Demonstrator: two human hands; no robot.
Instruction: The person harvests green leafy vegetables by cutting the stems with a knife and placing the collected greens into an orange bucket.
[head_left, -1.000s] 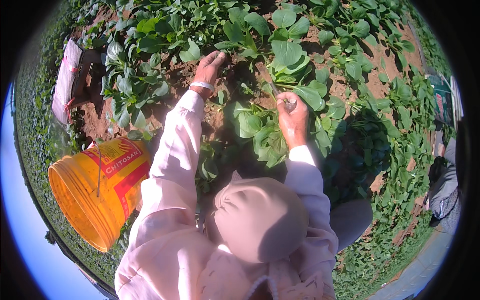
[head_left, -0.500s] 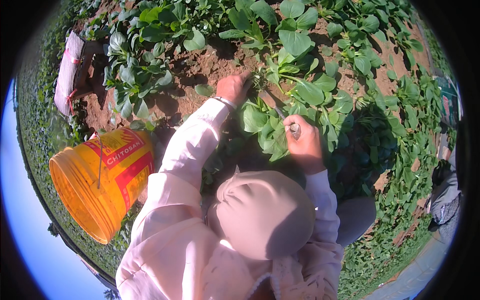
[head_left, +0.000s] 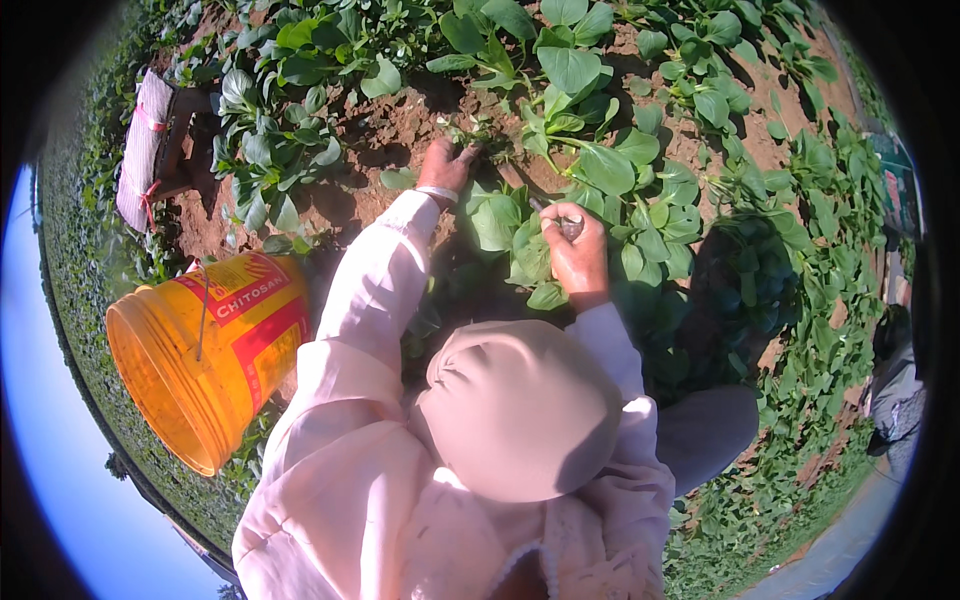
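My left hand (head_left: 446, 163) reaches out to bare red-brown soil (head_left: 400, 125), its fingers bunched around a small weed (head_left: 472, 130) between the leafy green plants (head_left: 575, 70). A pale band sits on that wrist. My right hand (head_left: 577, 248) is closed around a small tool (head_left: 560, 222) with a dull metal end, held just above broad green leaves (head_left: 520, 245). Both arms are in pale pink sleeves, and a pink hat (head_left: 520, 410) fills the lower middle of the view.
An orange plastic bucket (head_left: 200, 350) with a red label lies tilted at my left. A low wooden stool with a wrapped pink-white pad (head_left: 145, 150) stands at the far left. Rows of leafy plants (head_left: 760, 270) surround me, in shade at the right.
My left hand has stayed on the soil by the small weeds, its fingers drawing together. My right hand keeps hold of the tool over the leaves. The view has shifted slightly.
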